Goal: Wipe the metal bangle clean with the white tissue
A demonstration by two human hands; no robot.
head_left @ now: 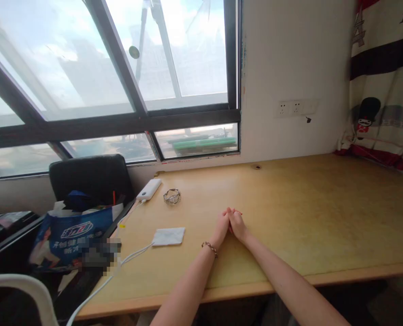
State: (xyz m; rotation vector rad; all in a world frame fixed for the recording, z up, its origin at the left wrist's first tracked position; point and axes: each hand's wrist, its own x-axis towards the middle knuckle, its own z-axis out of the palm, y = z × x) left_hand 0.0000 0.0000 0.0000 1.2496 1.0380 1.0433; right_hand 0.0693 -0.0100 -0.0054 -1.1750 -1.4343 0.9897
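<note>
My left hand point(223, 223) and my right hand point(237, 223) are clasped together on the wooden table point(306, 213), fingers folded into each other. Both are closed, and no object shows between them. A beaded bracelet point(210, 248) circles my left wrist. To the left of the hands lies a flat white rectangular item point(169, 236), with white cables running from its left edge. Farther back, a silvery openwork ring, like a bangle point(172, 196), sits near a white power bank point(149, 190) with a cable plugged in. My hands touch neither.
Beyond the table's left edge stand a black chair point(90, 179) and a blue printed bag point(75, 235). A white curved bar point(24, 283) is at lower left. Windows point(187, 54) line the back; wall sockets point(289, 107) and a patterned curtain point(385, 81) are at right.
</note>
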